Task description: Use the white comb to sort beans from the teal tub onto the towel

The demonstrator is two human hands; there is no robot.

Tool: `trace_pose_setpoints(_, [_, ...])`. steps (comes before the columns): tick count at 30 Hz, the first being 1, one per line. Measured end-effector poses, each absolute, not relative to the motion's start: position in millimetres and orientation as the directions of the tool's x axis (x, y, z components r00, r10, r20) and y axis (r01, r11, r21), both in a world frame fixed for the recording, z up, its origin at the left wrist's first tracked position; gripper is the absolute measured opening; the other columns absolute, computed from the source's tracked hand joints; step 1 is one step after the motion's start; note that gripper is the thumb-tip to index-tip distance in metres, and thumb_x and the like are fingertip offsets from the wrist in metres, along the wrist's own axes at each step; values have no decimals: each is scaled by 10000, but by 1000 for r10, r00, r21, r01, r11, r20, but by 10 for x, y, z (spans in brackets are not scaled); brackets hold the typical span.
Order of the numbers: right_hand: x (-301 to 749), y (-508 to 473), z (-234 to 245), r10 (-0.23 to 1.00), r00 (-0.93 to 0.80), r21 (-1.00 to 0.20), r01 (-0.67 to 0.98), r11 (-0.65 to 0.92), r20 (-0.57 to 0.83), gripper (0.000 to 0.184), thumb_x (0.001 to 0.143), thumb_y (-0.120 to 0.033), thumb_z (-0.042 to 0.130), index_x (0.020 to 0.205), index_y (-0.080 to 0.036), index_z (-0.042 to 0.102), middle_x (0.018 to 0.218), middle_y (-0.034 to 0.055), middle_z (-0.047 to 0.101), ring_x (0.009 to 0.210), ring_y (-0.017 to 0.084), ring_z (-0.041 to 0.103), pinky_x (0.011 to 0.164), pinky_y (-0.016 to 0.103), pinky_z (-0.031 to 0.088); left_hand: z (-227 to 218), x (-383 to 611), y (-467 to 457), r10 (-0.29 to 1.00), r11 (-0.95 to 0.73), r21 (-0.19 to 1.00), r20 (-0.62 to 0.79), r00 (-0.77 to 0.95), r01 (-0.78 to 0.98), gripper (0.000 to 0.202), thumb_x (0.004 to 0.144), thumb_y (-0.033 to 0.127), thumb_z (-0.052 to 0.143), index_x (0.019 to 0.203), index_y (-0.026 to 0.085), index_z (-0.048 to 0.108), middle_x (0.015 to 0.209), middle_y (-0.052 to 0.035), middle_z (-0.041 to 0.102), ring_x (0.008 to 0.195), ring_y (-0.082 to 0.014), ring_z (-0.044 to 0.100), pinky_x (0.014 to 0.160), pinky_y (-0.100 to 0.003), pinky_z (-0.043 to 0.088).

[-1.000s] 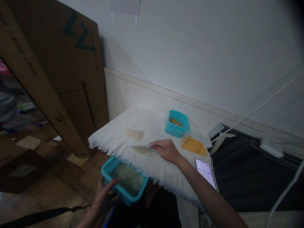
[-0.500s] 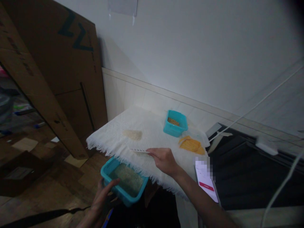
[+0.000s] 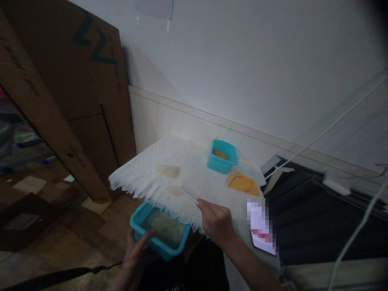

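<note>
My left hand (image 3: 135, 252) grips the near wall of a teal tub (image 3: 159, 228) filled with pale grain, held just under the front fringe of a white cloth (image 3: 194, 171). My right hand (image 3: 216, 221) is closed on a thin white card or scraper (image 3: 188, 195) whose far end rests on the cloth beside a small smear of pale grain (image 3: 173, 190). Farther back on the cloth lie another pale grain pile (image 3: 168, 171), a second teal tub (image 3: 222, 156) with brownish grain, and an orange pile (image 3: 242, 183).
A phone (image 3: 262, 234) with a lit screen lies at the cloth's right front corner. Big cardboard boxes (image 3: 75, 85) stand on the left over a wooden floor. A black surface (image 3: 318, 218) and white cables (image 3: 327, 131) are on the right.
My right hand has drawn back toward me to the cloth's front edge, and the white scraper now points away from me instead of leftward. The tub in my left hand stays under the edge.
</note>
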State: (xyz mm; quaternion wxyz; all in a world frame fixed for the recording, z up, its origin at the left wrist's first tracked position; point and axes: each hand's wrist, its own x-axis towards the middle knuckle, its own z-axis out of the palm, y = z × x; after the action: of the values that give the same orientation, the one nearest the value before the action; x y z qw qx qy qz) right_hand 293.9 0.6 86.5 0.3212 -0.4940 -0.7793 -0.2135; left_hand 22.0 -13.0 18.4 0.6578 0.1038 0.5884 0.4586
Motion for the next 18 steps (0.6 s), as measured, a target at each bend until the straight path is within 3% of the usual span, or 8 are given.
trace_pose_setpoints(5, [2746, -265, 958, 570, -338, 16, 869, 495, 749, 341, 1022, -20, 572, 1208, -125, 838, 922, 140, 897, 715, 239, 865, 630, 292, 696, 144, 233, -136, 747, 552, 709, -654, -117, -438, 1030, 692, 349, 1039, 1541, 370, 457, 1178, -63, 720, 801, -245, 752, 695, -423, 660])
trace_pose_setpoints(12, [2512, -699, 979, 600, -358, -11, 853, 522, 716, 590, 959, 7, 509, 1470, -143, 763, 1061, 162, 910, 810, 282, 899, 628, 342, 742, 41, 228, -107, 755, 554, 744, -638, -152, -375, 983, 787, 389, 960, 1602, 380, 411, 1244, -102, 702, 819, -278, 761, 672, -445, 673])
trace_pose_setpoints(18, [2546, -697, 1124, 601, -336, -81, 826, 558, 725, 505, 1020, -2, 552, 1438, -169, 783, 1026, 129, 913, 785, 250, 893, 665, 316, 741, 118, 187, -100, 754, 566, 733, -645, -121, -377, 1030, 777, 396, 987, 1624, 357, 403, 1218, -115, 711, 787, -278, 761, 662, -444, 663])
